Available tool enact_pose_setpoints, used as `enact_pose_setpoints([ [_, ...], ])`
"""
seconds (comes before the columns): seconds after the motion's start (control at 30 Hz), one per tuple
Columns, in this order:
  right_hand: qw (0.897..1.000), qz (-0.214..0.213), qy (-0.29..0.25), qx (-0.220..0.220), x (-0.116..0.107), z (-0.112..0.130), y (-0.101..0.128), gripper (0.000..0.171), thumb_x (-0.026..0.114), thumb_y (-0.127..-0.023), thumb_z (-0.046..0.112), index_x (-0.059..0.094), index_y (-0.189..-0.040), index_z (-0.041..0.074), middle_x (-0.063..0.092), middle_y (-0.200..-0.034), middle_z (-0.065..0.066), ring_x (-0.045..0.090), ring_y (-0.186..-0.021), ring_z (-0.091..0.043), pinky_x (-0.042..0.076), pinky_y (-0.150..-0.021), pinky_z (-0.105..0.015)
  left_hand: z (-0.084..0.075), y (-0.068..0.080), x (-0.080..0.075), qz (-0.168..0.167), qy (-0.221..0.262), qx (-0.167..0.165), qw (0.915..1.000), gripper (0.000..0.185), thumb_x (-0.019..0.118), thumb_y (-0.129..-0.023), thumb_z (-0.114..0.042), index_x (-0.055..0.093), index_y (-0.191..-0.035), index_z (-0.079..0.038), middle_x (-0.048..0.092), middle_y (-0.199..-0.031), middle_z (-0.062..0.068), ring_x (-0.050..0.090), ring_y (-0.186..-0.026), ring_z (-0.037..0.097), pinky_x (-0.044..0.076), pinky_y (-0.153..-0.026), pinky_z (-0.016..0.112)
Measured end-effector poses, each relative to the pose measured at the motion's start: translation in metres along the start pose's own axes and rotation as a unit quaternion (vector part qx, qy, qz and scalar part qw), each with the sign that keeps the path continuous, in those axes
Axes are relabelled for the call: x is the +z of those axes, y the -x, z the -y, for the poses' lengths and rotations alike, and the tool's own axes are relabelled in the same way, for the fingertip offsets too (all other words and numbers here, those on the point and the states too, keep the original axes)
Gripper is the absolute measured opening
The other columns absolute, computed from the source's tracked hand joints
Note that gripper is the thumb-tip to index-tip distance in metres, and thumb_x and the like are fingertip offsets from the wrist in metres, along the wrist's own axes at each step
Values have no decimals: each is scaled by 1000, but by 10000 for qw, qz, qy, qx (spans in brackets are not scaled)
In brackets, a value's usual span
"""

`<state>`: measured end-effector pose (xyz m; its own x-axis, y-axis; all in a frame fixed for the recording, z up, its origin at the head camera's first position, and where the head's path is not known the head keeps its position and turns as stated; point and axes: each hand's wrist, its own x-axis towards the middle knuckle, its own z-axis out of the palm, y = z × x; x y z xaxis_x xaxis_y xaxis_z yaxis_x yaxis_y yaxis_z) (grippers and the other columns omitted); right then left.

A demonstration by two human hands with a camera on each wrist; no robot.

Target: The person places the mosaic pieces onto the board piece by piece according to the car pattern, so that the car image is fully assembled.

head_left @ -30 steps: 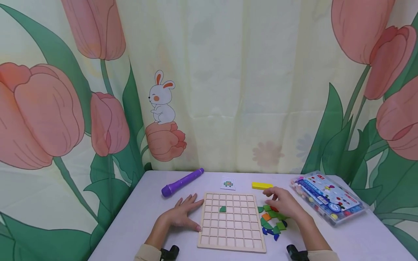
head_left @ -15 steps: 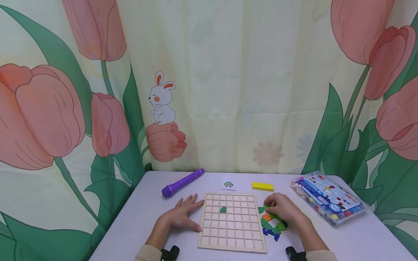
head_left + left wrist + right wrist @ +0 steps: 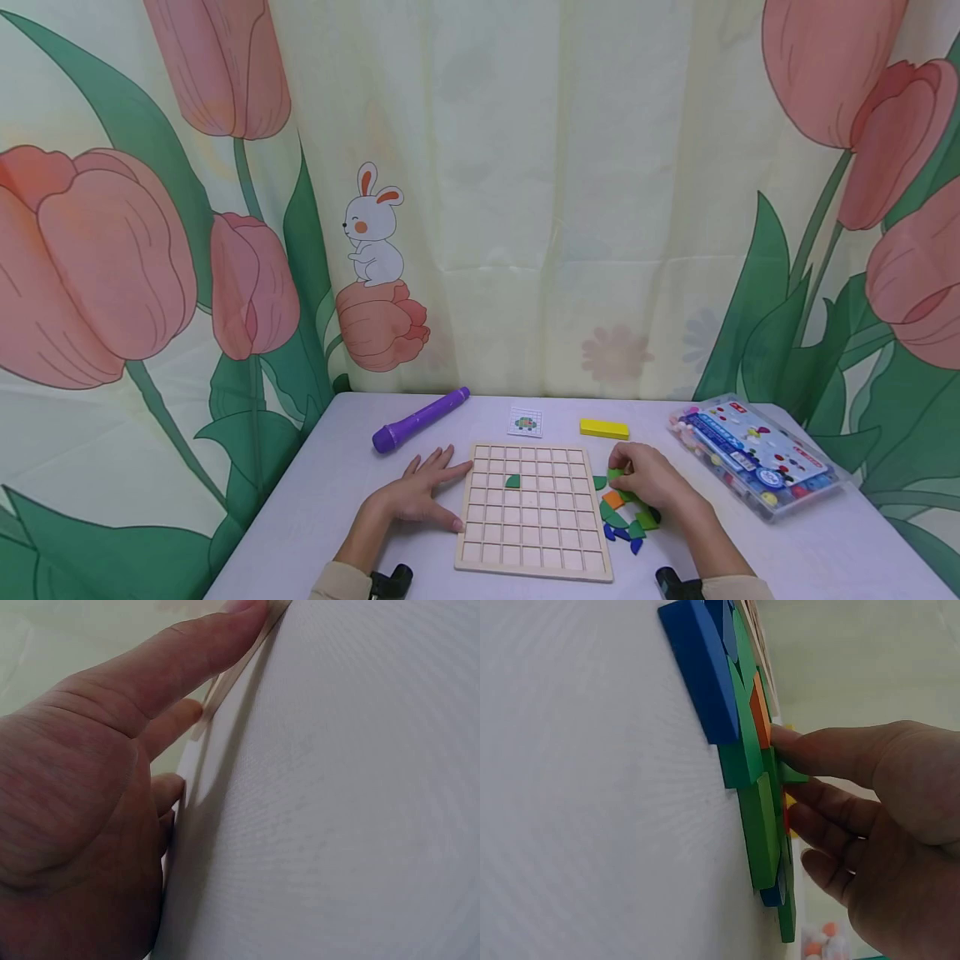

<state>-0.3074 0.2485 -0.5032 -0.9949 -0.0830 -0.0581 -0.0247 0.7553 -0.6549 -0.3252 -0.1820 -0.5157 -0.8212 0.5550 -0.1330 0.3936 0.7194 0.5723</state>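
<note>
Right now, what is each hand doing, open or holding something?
Left hand: open, flat beside the wooden grid board.
Right hand: fingers pinching a green piece.

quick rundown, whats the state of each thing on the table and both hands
left hand: flat on the table, fingers straight, touching the board's left edge
right hand: fingers on the loose pieces, pinching a green one
wooden grid board: lying flat, one green piece seated, other cells bare
loose pieces: heaped beside the board's right edge
purple pen: lying down, capped
yellow block: lying flat, untouched
plastic box: lid closed
pattern card: face up
</note>
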Motion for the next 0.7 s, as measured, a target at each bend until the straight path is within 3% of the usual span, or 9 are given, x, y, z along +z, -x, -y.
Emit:
enact_pose_setpoints([
  [0.27,9993,-255,-38,-275,-3,0,-2,13,76,-90,2,73,-96,13,65,-87,0,56,-84,-18,53,-78,-32,1,-1,0,-3,11,-5,10000,103,86,-74,-60,40,-161,-32,11,-175,16,3,-163,39,-3,-128,66],
  [0.37,9990,-349,-56,-268,-4,-1,-2,14,75,-92,2,75,-102,12,66,-89,-1,57,-86,-19,53,-78,-31,2,-1,0,-1,14,-5,10000,103,86,-74,-61,40,-161,-32,11,-175,16,3,-163,39,-3,-128,66],
  [0.53,9983,-450,-322,-161,-4,2,-1,25,73,-95,6,76,-119,10,67,-94,-1,57,-85,-19,53,-72,-28,1,-1,0,5,18,-19,10000,103,85,-74,-61,40,-161,-32,11,-176,15,3,-163,39,-3,-128,66],
  [0.7,9968,-435,-637,-208,-4,5,-2,26,75,-95,12,77,-121,10,71,-98,-1,59,-83,-19,55,-65,-25,1,-2,0,2,46,-27,10000,103,86,-73,-61,40,-161,-31,11,-175,15,3,-163,39,-3,-128,66],
])
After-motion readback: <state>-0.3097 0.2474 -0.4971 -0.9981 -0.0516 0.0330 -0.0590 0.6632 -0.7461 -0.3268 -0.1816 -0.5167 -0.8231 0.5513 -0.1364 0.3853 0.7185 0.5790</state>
